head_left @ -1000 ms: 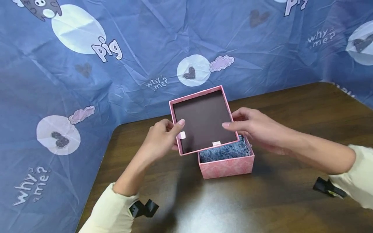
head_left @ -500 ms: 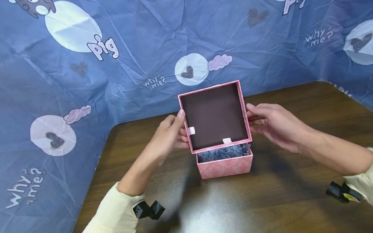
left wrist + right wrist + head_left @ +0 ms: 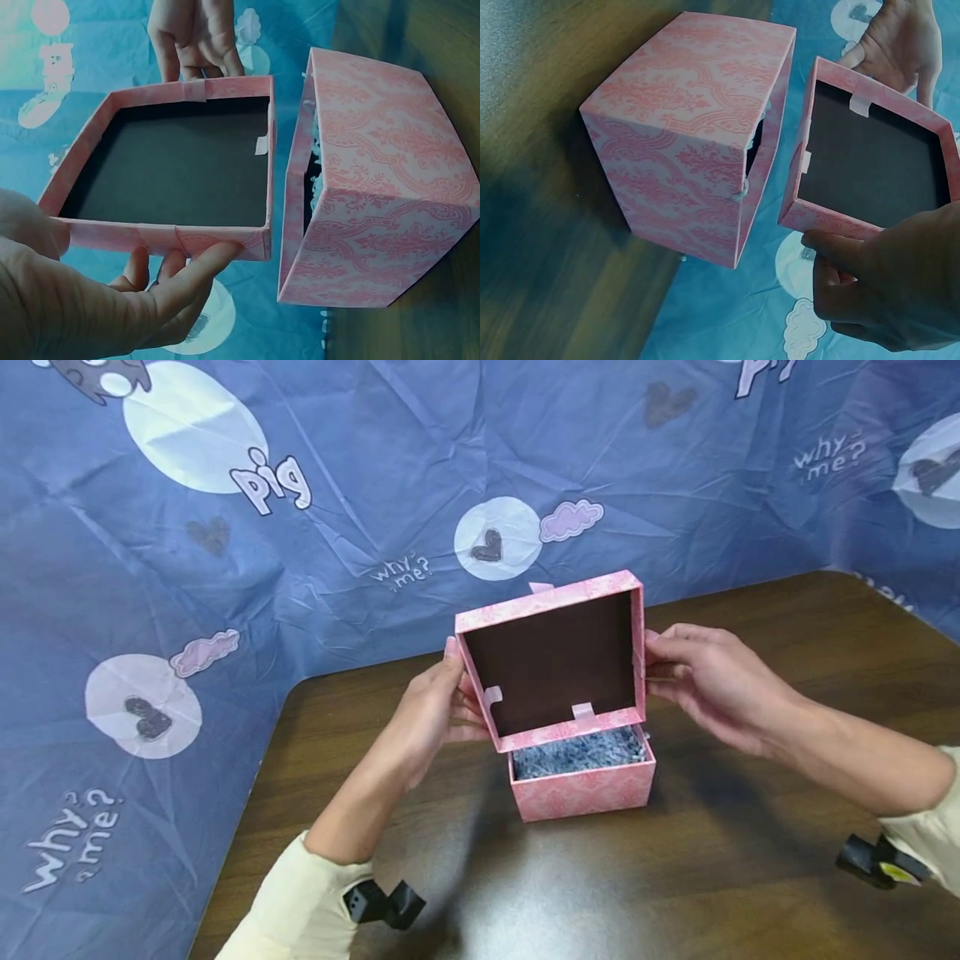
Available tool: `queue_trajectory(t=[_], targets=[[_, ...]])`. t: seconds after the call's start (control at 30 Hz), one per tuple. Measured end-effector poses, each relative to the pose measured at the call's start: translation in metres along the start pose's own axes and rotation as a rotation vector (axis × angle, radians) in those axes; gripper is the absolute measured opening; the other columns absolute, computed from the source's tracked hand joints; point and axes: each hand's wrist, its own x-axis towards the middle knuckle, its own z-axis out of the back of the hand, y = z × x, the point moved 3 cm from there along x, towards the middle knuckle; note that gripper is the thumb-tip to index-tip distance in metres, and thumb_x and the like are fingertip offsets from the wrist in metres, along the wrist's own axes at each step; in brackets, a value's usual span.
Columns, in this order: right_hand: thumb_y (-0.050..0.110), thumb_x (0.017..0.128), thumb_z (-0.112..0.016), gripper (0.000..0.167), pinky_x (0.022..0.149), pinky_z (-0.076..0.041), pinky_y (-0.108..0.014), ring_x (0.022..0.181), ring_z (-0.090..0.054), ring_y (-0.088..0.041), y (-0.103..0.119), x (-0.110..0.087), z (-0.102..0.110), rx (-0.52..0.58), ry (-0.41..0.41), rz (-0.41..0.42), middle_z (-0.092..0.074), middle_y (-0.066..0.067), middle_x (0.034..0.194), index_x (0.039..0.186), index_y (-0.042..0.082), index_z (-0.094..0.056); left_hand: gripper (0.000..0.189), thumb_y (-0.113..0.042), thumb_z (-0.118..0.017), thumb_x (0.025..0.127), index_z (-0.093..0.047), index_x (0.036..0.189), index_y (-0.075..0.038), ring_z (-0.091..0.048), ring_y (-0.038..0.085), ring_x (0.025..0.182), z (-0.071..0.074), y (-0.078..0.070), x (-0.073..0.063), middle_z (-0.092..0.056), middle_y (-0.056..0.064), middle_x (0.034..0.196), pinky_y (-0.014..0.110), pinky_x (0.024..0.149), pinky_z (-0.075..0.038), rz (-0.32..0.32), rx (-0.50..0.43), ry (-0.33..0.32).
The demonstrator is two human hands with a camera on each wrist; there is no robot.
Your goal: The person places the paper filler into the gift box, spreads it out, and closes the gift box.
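Note:
A pink patterned box lid (image 3: 558, 664) with a dark inside is held tilted up above and behind the matching box (image 3: 585, 792), its inside facing me. My left hand (image 3: 427, 710) grips the lid's left side, thumb along the edge and fingers behind. On the lid's right side, my right hand (image 3: 720, 685) pinches the wall between thumb and fingers. Blue-grey shredded paper filling (image 3: 577, 753) shows in the box. Two small ribbon tabs (image 3: 262, 145) sit at the lid's inner edges. In the right wrist view the box (image 3: 697, 135) stands apart from the lid (image 3: 877, 157).
The box stands on a dark wooden table (image 3: 675, 877). A blue printed cloth (image 3: 360, 468) hangs behind the table and along its left side. Black wrist cameras (image 3: 384, 903) are strapped at both sleeves.
The lid has moved right and tipped, so its patterned top-side wall now shows. My right hand shifted right, its thumb leaving the lid's inside for the outer wall. The box has stayed put.

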Motion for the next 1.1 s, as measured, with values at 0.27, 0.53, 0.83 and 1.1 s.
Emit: queue_trajectory(t=[0.27, 0.53, 0.83, 1.1], targets=[[0.014, 0.102, -0.045, 0.019, 0.111, -0.032, -0.039, 0.118, -0.051, -0.025, 0.005, 0.0, 0.003, -0.108, -0.019, 0.011, -0.053, -0.012, 0.123, 0.101, 0.0, -0.057, 0.05, -0.04, -0.031, 0.105, -0.05, 0.108, 0.006, -0.063, 0.033, 0.092, 0.0, -0.002, 0.001, -0.061, 0.026, 0.104, 0.044, 0.087, -0.053, -0.07, -0.028, -0.015], [0.006, 0.102, -0.041, 0.023, 0.11, -0.033, -0.037, 0.134, -0.038, -0.032, 0.008, 0.0, 0.0, -0.176, 0.005, -0.004, -0.037, -0.023, 0.141, 0.113, -0.011, -0.051, 0.04, -0.027, -0.039, 0.105, -0.046, 0.112, 0.012, -0.054, 0.039, 0.119, 0.004, -0.003, 0.003, -0.052, 0.03, 0.125, 0.033, 0.099, -0.046, -0.16, -0.002, -0.001], [-0.006, 0.096, -0.046, 0.02, 0.091, -0.049, -0.025, 0.099, -0.061, -0.014, 0.006, 0.002, 0.005, -0.203, -0.008, 0.048, -0.061, -0.005, 0.103, 0.095, 0.005, -0.064, 0.029, -0.008, -0.042, 0.103, -0.049, 0.116, 0.017, -0.055, 0.032, 0.12, 0.013, -0.001, 0.001, -0.053, 0.026, 0.12, 0.031, 0.1, -0.044, -0.175, 0.066, 0.058], [0.0, 0.096, -0.051, 0.029, 0.081, -0.051, -0.022, 0.102, -0.058, -0.01, 0.006, -0.003, 0.005, -0.455, -0.027, 0.083, -0.063, 0.001, 0.114, 0.124, -0.005, -0.055, 0.034, -0.001, -0.058, 0.093, -0.057, 0.126, 0.006, -0.06, 0.021, 0.109, 0.017, 0.002, -0.002, -0.063, 0.016, 0.121, 0.029, 0.092, -0.049, -0.27, 0.193, 0.13]])
